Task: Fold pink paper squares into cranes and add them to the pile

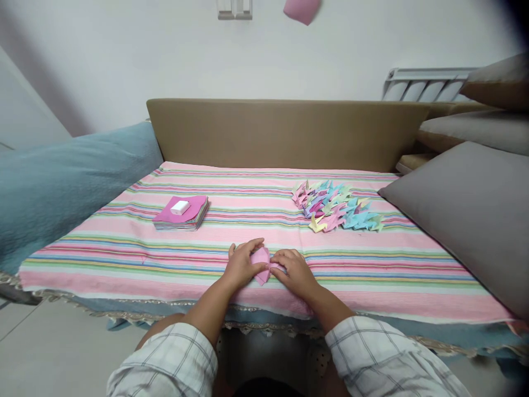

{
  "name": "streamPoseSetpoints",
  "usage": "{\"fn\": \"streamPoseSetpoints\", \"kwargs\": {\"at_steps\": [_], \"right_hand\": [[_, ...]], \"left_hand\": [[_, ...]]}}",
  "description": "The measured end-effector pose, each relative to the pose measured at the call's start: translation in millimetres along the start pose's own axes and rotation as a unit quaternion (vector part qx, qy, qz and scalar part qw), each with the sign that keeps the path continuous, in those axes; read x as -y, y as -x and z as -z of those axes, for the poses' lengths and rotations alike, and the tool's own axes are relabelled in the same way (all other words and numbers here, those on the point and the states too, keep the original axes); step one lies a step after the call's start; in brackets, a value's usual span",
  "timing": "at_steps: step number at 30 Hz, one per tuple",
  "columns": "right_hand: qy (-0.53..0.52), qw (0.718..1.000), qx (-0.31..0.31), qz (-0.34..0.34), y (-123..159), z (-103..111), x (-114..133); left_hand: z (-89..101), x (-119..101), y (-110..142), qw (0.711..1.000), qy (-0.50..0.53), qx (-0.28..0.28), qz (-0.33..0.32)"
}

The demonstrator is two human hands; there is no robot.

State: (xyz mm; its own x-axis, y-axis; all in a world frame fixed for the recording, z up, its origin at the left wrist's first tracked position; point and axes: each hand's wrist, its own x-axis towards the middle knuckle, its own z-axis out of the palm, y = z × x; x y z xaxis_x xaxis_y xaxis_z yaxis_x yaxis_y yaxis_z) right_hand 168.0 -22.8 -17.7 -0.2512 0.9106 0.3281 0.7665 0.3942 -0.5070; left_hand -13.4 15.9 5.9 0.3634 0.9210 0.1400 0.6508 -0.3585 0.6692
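Note:
A partly folded piece of pink origami paper lies between my hands, close to the front edge of the striped cloth. My left hand grips its left side, thumb laid across the front and fingers along the back. On the right, my right hand pinches the other end between thumb and fingers. The fingers partly hide the paper's shape, so the exact fold cannot be made out.
At the left stands a stack of coloured paper with a small white block on top. Several folded paper cranes cluster at the right. A grey cushion borders the cloth, and a brown backrest runs behind.

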Motion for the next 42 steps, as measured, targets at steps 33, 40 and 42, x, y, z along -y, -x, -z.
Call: {"fn": "streamPoseSetpoints", "kwargs": {"at_steps": [33,40,42], "right_hand": [[0.000,1.000,0.005,0.013,-1,1,-4],[-0.006,1.000,0.013,0.019,-1,0,-6],[-0.014,1.000,0.010,0.018,-1,1,-6]], "left_hand": [[15.3,6,12,0.986,-0.020,0.084,-0.144],[13.8,1,12,0.986,-0.020,0.064,-0.153],[11.1,2,12,0.987,-0.013,0.045,-0.154]]}}
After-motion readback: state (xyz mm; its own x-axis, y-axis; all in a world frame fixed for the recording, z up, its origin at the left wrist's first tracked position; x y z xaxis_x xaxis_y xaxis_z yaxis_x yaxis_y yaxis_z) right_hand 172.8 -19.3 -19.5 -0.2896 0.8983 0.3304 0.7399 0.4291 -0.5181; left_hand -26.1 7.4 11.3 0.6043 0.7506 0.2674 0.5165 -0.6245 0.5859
